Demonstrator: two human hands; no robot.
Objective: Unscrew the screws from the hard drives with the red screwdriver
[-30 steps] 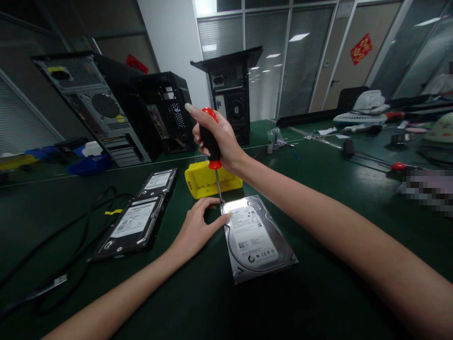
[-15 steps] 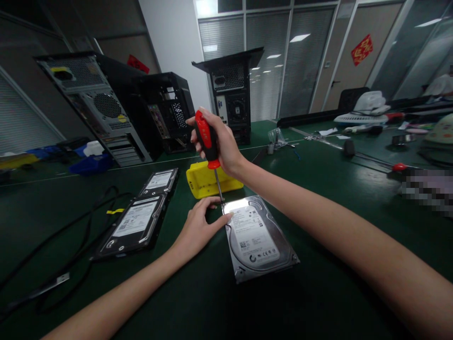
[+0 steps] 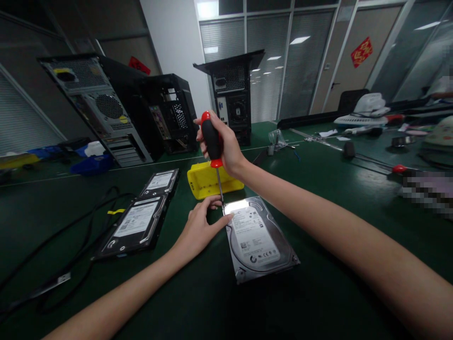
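A silver hard drive with a white label lies flat on the green table, below the middle of the view. Its far left corner is gripped by my left hand, the thumb on top and the fingers around the far edge. My right hand is wrapped round the red and black handle of a screwdriver. The shaft points down, almost upright, and its tip meets the drive's far left corner. The screw under the tip is too small to make out. Just behind the shaft sits a yellow bin with small dark bits in it.
Two more hard drives lie to the left, beside black cables. Computer cases stand along the back, one with a raised top panel. A clear plastic bag and a long red-ended tool lie to the right.
The screwdriver handle has turned in my right hand and stands a little more upright, slightly further right. My left hand and the hard drive keep their places.
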